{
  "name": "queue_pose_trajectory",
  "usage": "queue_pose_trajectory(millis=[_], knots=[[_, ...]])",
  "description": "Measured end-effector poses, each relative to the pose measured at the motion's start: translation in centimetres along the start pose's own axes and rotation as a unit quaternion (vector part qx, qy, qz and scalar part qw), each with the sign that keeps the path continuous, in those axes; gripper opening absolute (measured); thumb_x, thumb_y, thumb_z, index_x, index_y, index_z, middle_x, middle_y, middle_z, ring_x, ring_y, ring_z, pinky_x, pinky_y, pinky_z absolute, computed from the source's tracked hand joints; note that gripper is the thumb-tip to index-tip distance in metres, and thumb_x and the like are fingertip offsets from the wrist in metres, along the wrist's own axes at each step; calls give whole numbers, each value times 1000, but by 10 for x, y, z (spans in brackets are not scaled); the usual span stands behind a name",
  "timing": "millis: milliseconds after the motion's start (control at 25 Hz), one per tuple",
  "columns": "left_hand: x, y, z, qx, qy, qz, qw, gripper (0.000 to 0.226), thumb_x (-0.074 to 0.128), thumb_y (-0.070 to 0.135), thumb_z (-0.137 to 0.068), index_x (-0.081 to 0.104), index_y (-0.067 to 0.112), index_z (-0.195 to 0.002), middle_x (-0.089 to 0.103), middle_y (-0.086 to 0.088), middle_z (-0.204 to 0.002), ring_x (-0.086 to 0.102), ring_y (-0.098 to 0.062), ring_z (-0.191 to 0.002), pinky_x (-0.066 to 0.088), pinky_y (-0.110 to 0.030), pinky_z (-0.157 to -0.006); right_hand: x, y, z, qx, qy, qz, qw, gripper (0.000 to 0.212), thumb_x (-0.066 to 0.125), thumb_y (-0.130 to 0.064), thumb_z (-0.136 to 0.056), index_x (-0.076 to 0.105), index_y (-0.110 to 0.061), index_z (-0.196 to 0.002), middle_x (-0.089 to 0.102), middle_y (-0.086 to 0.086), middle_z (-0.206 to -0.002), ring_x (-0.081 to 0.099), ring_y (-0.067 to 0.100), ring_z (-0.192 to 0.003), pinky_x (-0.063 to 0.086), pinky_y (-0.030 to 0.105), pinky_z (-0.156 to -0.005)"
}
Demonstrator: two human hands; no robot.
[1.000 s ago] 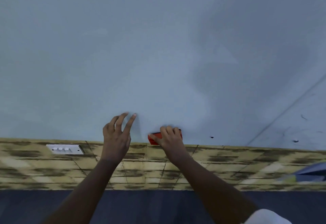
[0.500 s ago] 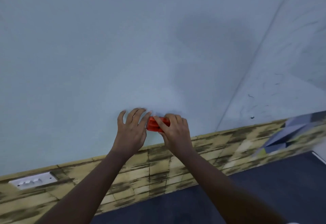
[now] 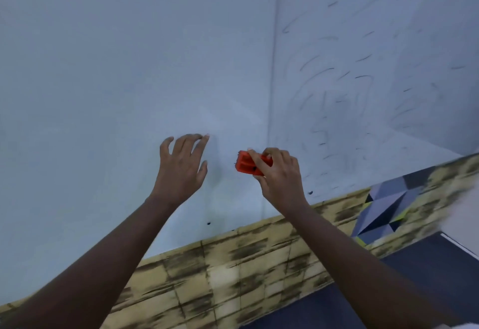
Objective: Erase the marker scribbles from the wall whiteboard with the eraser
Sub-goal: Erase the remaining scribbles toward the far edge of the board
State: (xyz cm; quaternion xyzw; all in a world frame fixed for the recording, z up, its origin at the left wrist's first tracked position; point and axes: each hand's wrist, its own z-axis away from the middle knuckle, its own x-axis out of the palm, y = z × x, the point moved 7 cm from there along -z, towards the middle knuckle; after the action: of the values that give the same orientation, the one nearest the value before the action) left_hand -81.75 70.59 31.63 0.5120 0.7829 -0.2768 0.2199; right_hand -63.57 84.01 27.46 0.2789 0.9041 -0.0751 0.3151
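Observation:
The pale whiteboard (image 3: 129, 69) covers the wall, with a vertical seam (image 3: 272, 95) splitting it into two panels. Faint dark marker scribbles (image 3: 337, 90) spread over the right panel. The left panel looks mostly clean, with a few small dark dots near its lower edge. My right hand (image 3: 280, 176) grips a red eraser (image 3: 246, 164) and holds it against the board just left of the seam. My left hand (image 3: 182, 168) rests open on the board, fingers spread, a short way left of the eraser.
Below the board runs a band of yellowish brick-pattern wall (image 3: 233, 264). A grey and blue geometric panel (image 3: 383, 212) sits at the right. Dark floor (image 3: 388, 290) lies beneath.
The view has swung right and the scribbled right panel has come into sight. My hands have moved apart, and the eraser has risen higher above the board's lower edge.

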Motion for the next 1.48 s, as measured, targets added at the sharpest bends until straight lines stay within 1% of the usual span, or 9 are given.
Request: queue_pose_trajectory(millis=[200,360,560,720,920,1040,1160,1320,1480], knots=[[-20,76,-91,-1,12,-14,1000,61,64,27,-100,49,7,-156,57,-14,-148,53,-32,-141,30,-60,-119,-70,102,-29,4,37,8,999,71,83,-28,-83,55,-25,-148,61,11,-115,59,29,-101,47,42,-81],[-40,100,-142,-10,19,-56,998,68,65,32,-99,45,6,-159,50,-16,-155,46,-35,-147,28,-62,-118,-112,149,-72,-31,72,7,997,73,82,-28,-85,52,-26,-151,61,14,-115,59,32,-99,49,45,-78],[-68,91,-201,-15,39,-114,993,68,60,37,-102,42,8,-161,46,-15,-159,42,-33,-151,26,-61,-120,-141,162,-144,-53,133,-21,989,72,81,-28,-86,51,-28,-152,61,13,-117,58,32,-99,49,45,-77],[-79,87,-249,-13,64,-146,987,70,54,41,-104,36,11,-164,42,-13,-163,38,-31,-154,25,-58,-122,-152,158,-201,-68,182,-24,981,65,70,-26,-93,47,-32,-154,59,15,-123,56,34,-101,49,46,-79],[-111,61,-316,-8,179,-157,971,66,57,38,-104,42,9,-162,43,-14,-165,40,-33,-154,33,-60,-120,-171,158,-265,-95,247,2,964,62,63,-27,-98,43,-29,-156,56,17,-132,54,34,-112,47,46,-85],[-123,61,-358,3,234,-150,961,59,52,33,-108,43,10,-162,34,-13,-171,30,-33,-160,30,-59,-122,-187,172,-295,-93,291,-2,952,61,64,-28,-97,46,-25,-155,57,16,-129,55,32,-109,48,45,-84],[-134,60,-390,4,274,-125,954,57,53,30,-109,43,10,-161,34,-13,-172,29,-32,-161,28,-59,-124,-196,188,-313,-96,339,-6,936,56,63,-31,-97,53,-21,-150,58,13,-125,55,31,-104,46,43,-79],[-148,62,-420,12,280,-146,949,60,48,37,-107,45,10,-161,36,-13,-171,31,-31,-160,31,-61,-124,-219,203,-347,-104,377,-6,920,54,60,-33,-98,55,-18,-149,60,14,-123,56,30,-102,46,41,-78],[-174,65,-448,2,306,-165,938,61,44,39,-107,46,8,-160,37,-14,-170,31,-31,-160,33,-61,-123,-245,213,-383,-137,406,4,903,58,67,-29,-96,52,-18,-151,60,17,-123,57,33,-103,47,43,-78]])
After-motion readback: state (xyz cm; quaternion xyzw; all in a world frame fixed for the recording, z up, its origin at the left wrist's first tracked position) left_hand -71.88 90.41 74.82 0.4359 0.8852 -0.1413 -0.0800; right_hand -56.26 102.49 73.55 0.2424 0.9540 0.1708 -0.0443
